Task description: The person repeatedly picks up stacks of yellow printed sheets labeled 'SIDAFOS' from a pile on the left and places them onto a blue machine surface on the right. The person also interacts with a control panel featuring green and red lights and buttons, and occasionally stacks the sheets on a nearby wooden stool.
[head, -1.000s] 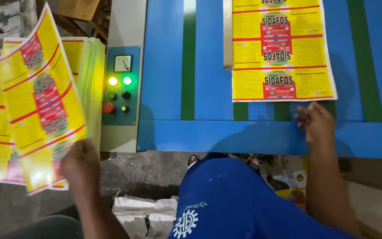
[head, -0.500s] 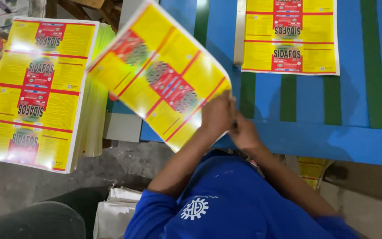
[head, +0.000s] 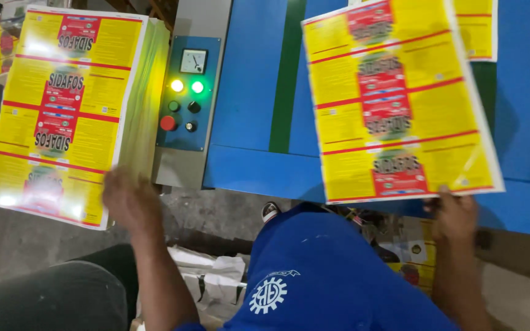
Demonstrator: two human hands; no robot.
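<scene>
on the right, across the blue table (head: 246, 165) with its green bands, a big yellow and red printed sheet (head: 400, 101) lies slightly askew, its near edge hanging over the table's near rim. the right hand (head: 455, 214) pinches that near edge at the right corner, fingers closed on the sheet. it looks thin, light and floppy, glossy enough to slide, and easy to crease, so i judge it best held by an edge or two corners, kept flat. at far right another sheet (head: 476, 27) is cut off by the frame. on the left sits a tall stack of sheets (head: 62, 110); the left hand (head: 131, 199) hovers at its near right corner, blurred, so i cannot tell whether it grips anything. between stack and table, a small control panel (head: 185, 92) shows two lit lamps and some buttons.
</scene>
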